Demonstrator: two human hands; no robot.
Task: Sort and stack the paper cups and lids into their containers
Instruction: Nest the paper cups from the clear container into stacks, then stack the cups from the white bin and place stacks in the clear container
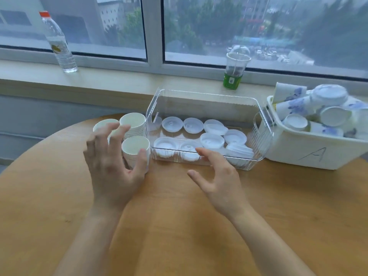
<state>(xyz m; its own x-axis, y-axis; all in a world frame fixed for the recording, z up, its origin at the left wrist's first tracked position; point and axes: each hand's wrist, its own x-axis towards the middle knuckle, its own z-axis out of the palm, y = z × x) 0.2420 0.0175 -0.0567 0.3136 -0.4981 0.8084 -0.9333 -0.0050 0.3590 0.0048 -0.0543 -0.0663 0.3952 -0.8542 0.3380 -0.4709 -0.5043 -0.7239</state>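
Left hand [111, 168] fingers spread beside nearest cup stack [136, 150]; right hand [217, 176] empty, relaxed. Cups light, crushable: grip walls gently.

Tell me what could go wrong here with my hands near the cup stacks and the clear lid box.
The left hand hovers open by the three cup stacks near the table's far edge; a careless nudge could topple them.

The white bin is heaped with loose cups lying above its rim, so one may roll out.

The lids in the clear box lie scattered and could jam when stacked.
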